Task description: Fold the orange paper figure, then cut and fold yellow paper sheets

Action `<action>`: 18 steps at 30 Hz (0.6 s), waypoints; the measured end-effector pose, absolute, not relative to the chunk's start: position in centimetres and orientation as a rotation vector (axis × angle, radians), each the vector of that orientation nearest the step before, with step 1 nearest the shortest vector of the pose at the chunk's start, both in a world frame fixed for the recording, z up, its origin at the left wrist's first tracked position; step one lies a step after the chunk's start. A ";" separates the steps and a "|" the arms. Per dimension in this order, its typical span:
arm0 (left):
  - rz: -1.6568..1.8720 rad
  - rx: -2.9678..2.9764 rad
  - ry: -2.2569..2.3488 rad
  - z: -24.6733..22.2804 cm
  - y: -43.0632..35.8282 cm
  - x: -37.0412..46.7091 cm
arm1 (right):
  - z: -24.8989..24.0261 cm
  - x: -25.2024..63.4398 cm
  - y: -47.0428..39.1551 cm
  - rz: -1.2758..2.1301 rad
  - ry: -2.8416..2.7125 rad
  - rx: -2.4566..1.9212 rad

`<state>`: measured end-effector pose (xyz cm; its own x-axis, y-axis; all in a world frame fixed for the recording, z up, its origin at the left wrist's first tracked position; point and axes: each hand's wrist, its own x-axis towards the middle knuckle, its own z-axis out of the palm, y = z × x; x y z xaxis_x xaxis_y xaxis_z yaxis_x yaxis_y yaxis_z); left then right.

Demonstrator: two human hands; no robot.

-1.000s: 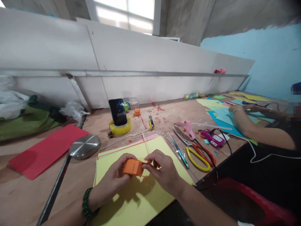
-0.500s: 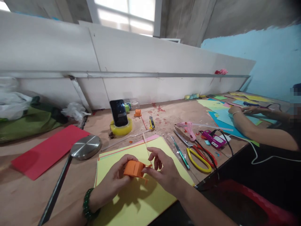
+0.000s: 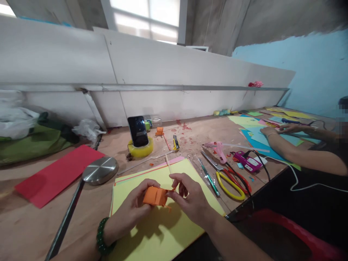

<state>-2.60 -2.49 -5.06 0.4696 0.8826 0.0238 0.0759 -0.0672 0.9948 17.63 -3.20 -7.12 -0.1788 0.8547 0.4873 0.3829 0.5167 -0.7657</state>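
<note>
An orange folded paper piece [image 3: 154, 196] is held above a stack of yellow paper [image 3: 160, 235]. My left hand [image 3: 138, 203], with a green bead bracelet at the wrist, grips its left side between thumb and fingers. At its right end, my right hand [image 3: 189, 190] pinches a thin orange strip between thumb and forefinger. A slim pale stick [image 3: 168, 163] lies just beyond the right fingertips on the paper.
Right of the paper lie a green pen-like tool [image 3: 209, 177], scissors [image 3: 231, 185], a pink glue gun [image 3: 219, 150] and a purple power strip [image 3: 248, 161]. Behind stands a phone [image 3: 138, 131] in a tape roll [image 3: 140, 148]. At the right, another person's hands handle coloured paper.
The orange piece has tilted slightly in my hands, and my right fingers have shifted a little at its end. The other person's near hand has moved slightly left.
</note>
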 end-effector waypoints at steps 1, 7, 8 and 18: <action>0.833 1.495 0.874 -5.1 -2.5 -2.6 | -7.1 17.6 -3.2 0.596 -1.777 -1.030; 0.840 1.519 0.887 -5.3 -2.4 -2.9 | -6.6 17.8 -3.8 0.559 -1.827 -1.003; 0.850 1.542 0.903 -5.3 -2.4 -2.9 | -6.4 17.9 -4.0 0.556 -1.839 -0.963; 0.859 2.029 0.874 -4.2 -3.5 -2.1 | -5.8 17.8 -3.9 1.066 -1.771 -1.022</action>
